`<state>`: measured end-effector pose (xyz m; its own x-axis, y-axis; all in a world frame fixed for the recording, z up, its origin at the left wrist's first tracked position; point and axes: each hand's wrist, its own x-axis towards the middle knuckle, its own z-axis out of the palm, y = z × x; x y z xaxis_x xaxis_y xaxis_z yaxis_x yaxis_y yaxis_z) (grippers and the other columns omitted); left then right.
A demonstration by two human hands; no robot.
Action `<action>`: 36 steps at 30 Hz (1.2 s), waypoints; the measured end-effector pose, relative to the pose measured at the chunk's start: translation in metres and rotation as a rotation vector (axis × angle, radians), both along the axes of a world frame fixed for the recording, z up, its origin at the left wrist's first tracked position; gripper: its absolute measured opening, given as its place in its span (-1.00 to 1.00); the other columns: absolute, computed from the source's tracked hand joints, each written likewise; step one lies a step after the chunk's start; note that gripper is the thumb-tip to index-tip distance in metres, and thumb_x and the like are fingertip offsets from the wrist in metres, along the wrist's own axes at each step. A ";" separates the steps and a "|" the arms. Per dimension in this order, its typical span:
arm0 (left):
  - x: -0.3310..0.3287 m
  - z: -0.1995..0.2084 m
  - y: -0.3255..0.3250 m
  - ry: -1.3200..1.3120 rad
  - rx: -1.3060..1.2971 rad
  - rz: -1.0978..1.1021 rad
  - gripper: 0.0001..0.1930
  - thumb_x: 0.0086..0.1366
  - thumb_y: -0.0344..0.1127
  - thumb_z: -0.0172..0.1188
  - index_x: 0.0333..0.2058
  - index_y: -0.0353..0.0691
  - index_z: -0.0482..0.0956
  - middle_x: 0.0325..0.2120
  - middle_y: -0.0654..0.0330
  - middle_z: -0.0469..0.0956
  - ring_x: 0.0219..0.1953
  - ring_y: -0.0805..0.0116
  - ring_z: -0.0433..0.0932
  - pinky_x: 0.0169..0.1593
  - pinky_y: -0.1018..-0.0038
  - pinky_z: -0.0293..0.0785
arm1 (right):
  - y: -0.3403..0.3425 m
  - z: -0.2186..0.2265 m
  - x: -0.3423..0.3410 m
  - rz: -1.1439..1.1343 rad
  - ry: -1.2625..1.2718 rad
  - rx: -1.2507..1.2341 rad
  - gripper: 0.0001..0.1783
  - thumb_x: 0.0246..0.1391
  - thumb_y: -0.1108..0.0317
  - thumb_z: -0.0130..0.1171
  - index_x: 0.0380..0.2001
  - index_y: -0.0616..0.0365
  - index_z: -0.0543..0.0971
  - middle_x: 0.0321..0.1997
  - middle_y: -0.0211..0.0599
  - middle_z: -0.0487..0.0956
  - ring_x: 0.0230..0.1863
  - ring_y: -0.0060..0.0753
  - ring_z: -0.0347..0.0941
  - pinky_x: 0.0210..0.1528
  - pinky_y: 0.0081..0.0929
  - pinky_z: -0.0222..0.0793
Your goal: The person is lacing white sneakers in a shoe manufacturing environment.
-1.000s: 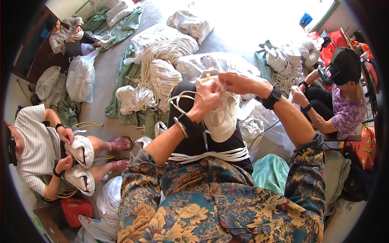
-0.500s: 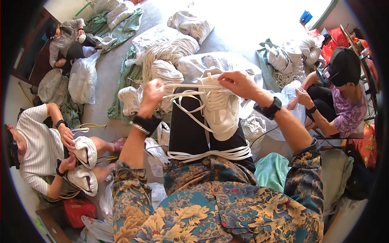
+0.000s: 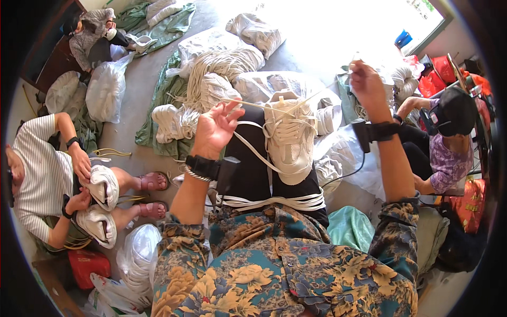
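Note:
A white sneaker (image 3: 288, 153) rests on my black-trousered thighs, toe toward me, its laces threaded through the upper eyelets. My left hand (image 3: 216, 129) is left of the shoe, palm partly turned up. Between its fingers a taut shoelace (image 3: 259, 107) runs to the shoe's top. Raised to the far right, my right hand (image 3: 368, 87) pinches the other lace end, which stretches faintly from the shoe. A loop of lace hangs down the sneaker's left side. Across my lap lies a bundle of white laces (image 3: 272, 202).
Beyond my knees are a heap of laces (image 3: 224, 66), more white shoes (image 3: 170, 124) and plastic bags (image 3: 256, 31). One person (image 3: 47, 174) handles shoes at the left; another (image 3: 449, 127) sits at the right. A green bag (image 3: 350, 227) lies by my right hip.
My right hand has swung up and away to the right, drawing its lace out from the shoe. My left hand has turned palm up and moved slightly right and down.

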<state>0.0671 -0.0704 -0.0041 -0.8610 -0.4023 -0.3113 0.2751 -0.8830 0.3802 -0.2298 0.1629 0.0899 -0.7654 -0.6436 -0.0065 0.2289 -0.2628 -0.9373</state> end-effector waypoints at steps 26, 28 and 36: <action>0.201 -0.122 -0.169 -0.311 0.087 0.835 -0.76 0.30 -0.41 -0.22 -0.48 -0.41 0.35 -0.50 -0.04 0.48 -0.31 -0.09 0.52 -0.22 0.25 0.57 | 0.015 -0.017 -0.007 -0.115 -0.204 0.022 -0.89 0.07 0.35 0.03 -0.39 0.12 0.51 -0.33 -0.32 0.55 -0.30 -0.47 0.44 -0.33 -0.58 0.32; 0.216 -0.127 -0.189 -0.284 0.051 0.875 -0.75 0.30 -0.41 -0.23 -0.47 -0.46 0.35 -0.50 -0.04 0.48 -0.31 -0.08 0.52 -0.22 0.27 0.57 | 0.059 -0.008 -0.065 0.151 -0.270 -0.289 -0.89 0.06 0.39 0.03 -0.41 0.18 0.50 -0.40 -0.27 0.54 -0.38 -0.45 0.45 -0.37 -0.58 0.33; 0.154 -0.111 -0.135 -0.373 -0.212 0.665 -0.93 0.20 -0.46 -0.02 -0.43 -0.33 0.41 -0.52 0.02 0.54 -0.46 0.14 0.57 -0.40 0.46 0.57 | 0.153 0.047 -0.082 -0.127 -0.167 -0.226 -0.83 0.12 0.36 -0.04 -0.38 0.22 0.49 -0.42 -0.29 0.53 -0.32 -0.41 0.43 -0.38 -0.52 0.31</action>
<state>0.2207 -0.2053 -0.1149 -0.2730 -0.8790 -0.3908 0.5412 -0.4762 0.6930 -0.3114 0.3154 0.1366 -0.8399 -0.5427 -0.0064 0.3270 -0.4966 -0.8040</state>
